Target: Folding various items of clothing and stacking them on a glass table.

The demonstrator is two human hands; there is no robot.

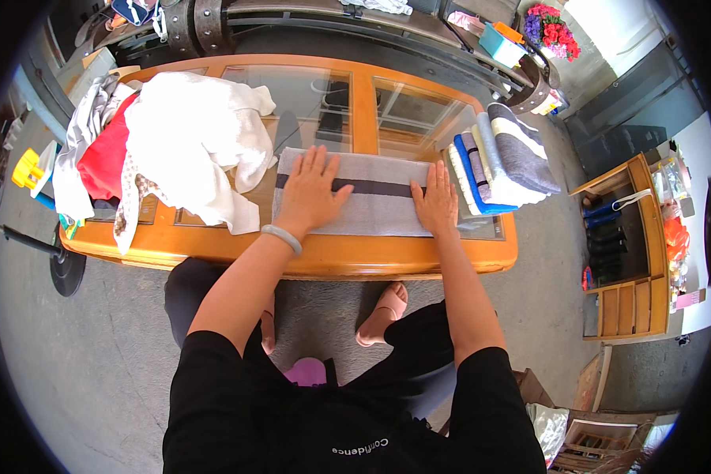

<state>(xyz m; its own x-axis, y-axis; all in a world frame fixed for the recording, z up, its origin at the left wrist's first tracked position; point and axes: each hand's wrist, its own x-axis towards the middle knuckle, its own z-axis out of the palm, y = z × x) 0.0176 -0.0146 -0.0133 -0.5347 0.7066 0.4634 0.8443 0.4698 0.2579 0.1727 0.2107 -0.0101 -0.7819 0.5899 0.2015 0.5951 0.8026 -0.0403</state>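
A grey towel with a dark stripe (367, 204) lies flat as a long rectangle on the wooden table with glass panels (367, 258). My left hand (313, 192) rests palm down near its left end, fingers apart; a pale bangle is on that wrist. Palm down at the towel's right end is my right hand (436, 200), with its thumb apart. Just right of it stand folded towels (480, 172) in blue, white and grey. A heap of white cloth (183, 136) covers the table's left part, beside a red cloth (103, 157) and a grey-white cloth (83, 130).
Behind the table runs a long bench (308, 18) with a light blue container (500, 47) and artificial flowers (554, 32) near its right end. A wooden cabinet (634, 302) stands at the right. A round black stand base (68, 275) is on the floor at left.
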